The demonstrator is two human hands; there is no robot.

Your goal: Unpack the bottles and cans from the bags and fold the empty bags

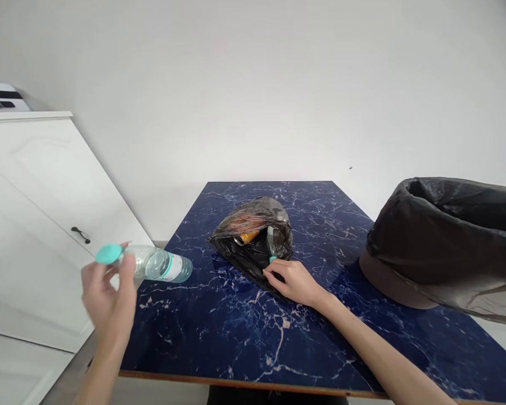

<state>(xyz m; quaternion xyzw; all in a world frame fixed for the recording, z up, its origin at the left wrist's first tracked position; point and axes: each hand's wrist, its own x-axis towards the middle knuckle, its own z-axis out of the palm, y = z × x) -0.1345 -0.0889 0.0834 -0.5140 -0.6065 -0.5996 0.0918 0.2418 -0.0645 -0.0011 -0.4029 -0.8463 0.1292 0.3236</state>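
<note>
My left hand (112, 287) grips a clear plastic bottle (154, 262) by its neck, just below the teal cap. The bottle is tilted, its base pointing right over the left side of the table. With pinched fingers, my right hand (293, 281) holds the near edge of a black plastic bag (253, 216). The bag lies on its side with its mouth open towards me. Inside it are an orange can (247, 238) and another clear bottle (272, 242) with a teal cap, partly hidden by the plastic.
The dark blue marbled table (236, 320) stands against a white wall. On its right is a bin (398, 284) lined with a large black bag (442, 236), whose loose edge hangs down to the right. A white cabinet (46, 197) with black handles stands at the left.
</note>
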